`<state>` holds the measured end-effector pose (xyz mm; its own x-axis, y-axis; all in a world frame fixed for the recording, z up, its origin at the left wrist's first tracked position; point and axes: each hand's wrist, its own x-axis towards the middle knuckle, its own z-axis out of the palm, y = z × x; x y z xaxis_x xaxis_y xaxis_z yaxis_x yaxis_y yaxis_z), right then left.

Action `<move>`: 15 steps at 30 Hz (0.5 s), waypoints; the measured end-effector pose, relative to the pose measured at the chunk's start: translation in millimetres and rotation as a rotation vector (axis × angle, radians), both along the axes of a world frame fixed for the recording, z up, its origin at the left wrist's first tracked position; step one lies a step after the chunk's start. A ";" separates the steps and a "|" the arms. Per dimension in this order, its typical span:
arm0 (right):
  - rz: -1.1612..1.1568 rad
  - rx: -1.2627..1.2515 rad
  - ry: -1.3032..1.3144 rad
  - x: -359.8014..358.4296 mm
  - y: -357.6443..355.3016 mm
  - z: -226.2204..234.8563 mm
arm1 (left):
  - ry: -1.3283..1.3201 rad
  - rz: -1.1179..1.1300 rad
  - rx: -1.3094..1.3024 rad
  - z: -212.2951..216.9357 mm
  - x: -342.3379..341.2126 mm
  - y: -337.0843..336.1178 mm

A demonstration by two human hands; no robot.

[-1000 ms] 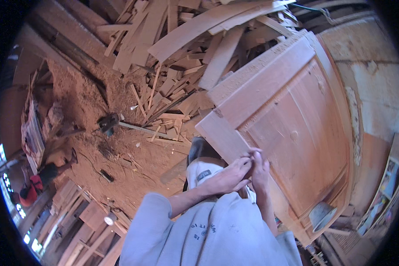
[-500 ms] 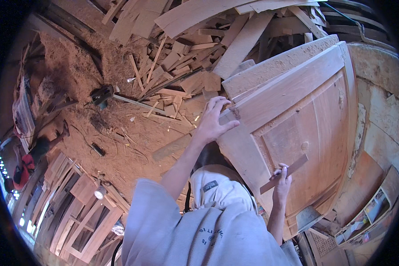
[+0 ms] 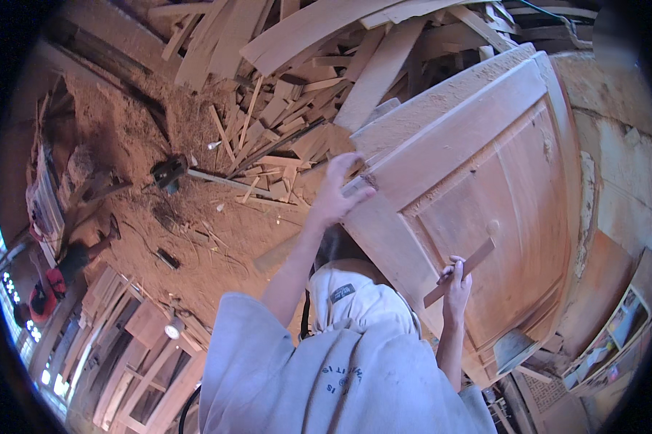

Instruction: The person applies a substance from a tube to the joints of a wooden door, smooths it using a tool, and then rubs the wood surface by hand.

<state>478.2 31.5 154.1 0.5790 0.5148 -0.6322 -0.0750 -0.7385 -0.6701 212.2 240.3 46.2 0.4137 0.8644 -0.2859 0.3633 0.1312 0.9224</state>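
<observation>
My right hand (image 3: 455, 287) is closed round a flat, thin wooden strip (image 3: 479, 262), held slantwise over the lower left part of a panelled wooden door (image 3: 510, 195). The door lies tilted on my right, with a raised frame and a sunken middle panel. At its near left corner is my left hand (image 3: 335, 194), slightly blurred, with the thumb apart from the bent fingers. Whether its fingertips touch the corner I cannot tell. Sawdust coats a plank (image 3: 442, 94) along the door's far edge.
Offcuts (image 3: 282, 116) and long boards (image 3: 326, 29) are heaped beyond the door. Sawdust covers the floor (image 3: 217, 224) on the left, where a dark tool with a long bar (image 3: 232, 184) lies. Wooden frames (image 3: 138, 362) lean at lower left. Another person in red (image 3: 47, 293) is at far left.
The view has shifted slightly, so the door sits a little farther left and higher. My left hand has moved a little at the corner. The right hand still holds the strip.
</observation>
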 end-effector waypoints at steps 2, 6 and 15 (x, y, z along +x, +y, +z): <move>-0.055 0.028 0.004 -2.5 -1.8 -1.1 | -0.158 0.455 -0.085 -3.9 2.5 0.8; -0.191 0.079 -0.023 3.6 -20.9 0.3 | 0.025 0.548 0.097 4.5 5.0 8.3; -0.522 0.032 -0.356 -2.7 -134.2 -30.0 | 0.055 0.031 0.354 69.0 79.8 -7.3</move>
<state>475.5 -102.6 124.1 0.9310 0.1234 -0.3435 -0.1883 -0.6439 -0.7416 292.0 233.0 115.2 0.3778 0.9258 0.0120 0.4148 -0.1809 0.8917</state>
